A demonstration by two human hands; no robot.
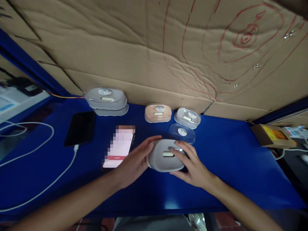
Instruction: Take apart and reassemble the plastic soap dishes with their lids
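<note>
Between my hands is a grey oval box (158,163) with a pale bar-shaped piece (168,154) set in the middle of its top. My left hand (136,158) grips its left end, with the thumb and fingers along the side. Around the right end, my right hand (192,165) has its fingers curled, some over the top and one along the near edge. Just behind the box lies a clear oval lid (189,137) with a round white label, partly covered by my right hand and the box. The underside of the box is hidden.
At the back stand stacked grey boxes (108,99), a peach box (158,117) and another grey box (190,123), each with a clear labelled lid. On the blue table (228,154) lie a lit phone (120,144), a dark tablet (80,128) and a white cable (64,176). A cardboard wall (108,48) rises behind.
</note>
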